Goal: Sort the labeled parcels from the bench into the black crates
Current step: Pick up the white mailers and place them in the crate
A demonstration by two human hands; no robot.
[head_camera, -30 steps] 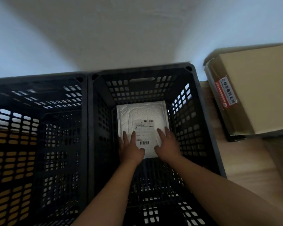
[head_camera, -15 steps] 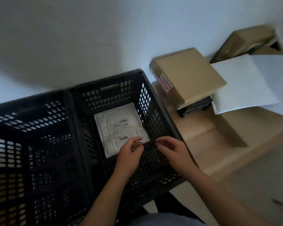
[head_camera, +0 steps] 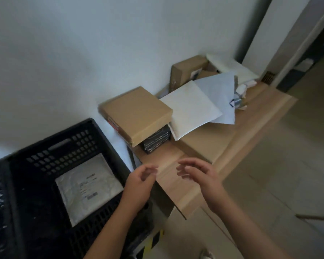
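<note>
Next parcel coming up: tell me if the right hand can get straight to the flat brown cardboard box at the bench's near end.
Probably yes. The right hand holds nothing, and bare wooden bench lies between it and the flat brown cardboard box, whose top is uncovered.

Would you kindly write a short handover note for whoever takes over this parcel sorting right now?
Left hand and right hand: both empty, loosely curled, above the bench edge.
Done: one white labeled mailer lies flat in the black crate.
Left: the brown box, the white padded mailer and the further parcels behind them are on the bench. The brown box is nearest.
</note>
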